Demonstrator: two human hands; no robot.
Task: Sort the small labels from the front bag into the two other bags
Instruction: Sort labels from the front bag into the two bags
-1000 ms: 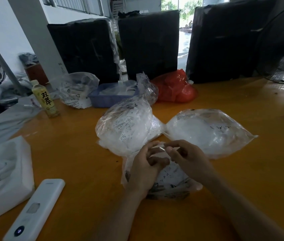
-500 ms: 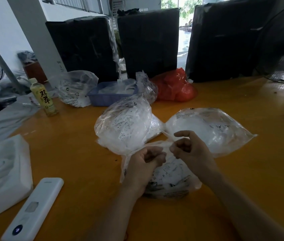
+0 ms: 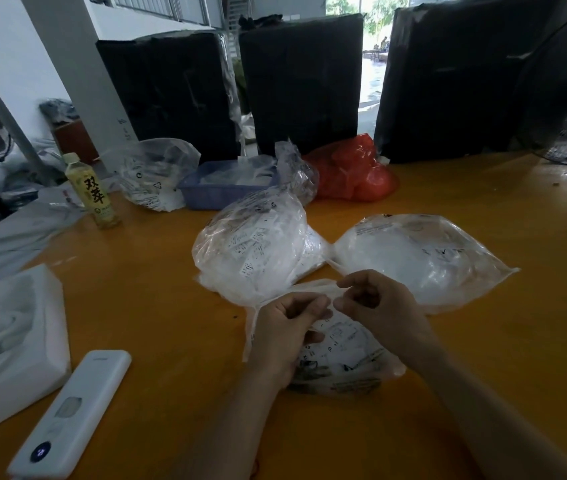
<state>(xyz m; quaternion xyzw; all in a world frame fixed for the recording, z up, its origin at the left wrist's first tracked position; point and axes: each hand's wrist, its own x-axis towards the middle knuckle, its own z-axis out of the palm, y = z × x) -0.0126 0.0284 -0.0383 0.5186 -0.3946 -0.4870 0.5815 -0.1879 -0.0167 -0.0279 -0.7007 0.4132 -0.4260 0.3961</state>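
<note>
With both hands, left hand [image 3: 284,327] & right hand [image 3: 377,303], curled pinching at the front bag [image 3: 344,355] mouth, we're prob. mid-pick; next: drop a label into a bag just behind it.

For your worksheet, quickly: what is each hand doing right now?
Left hand: fingers curled over the front bag; what it pinches cannot be told.
Right hand: fingers curled at the bag's top edge; hold cannot be told.

Before you on the table [image 3: 483,358], the front bag [image 3: 344,358] lies nearest, two other bags [image 3: 258,251] [image 3: 424,258] side by side behind it.
</note>
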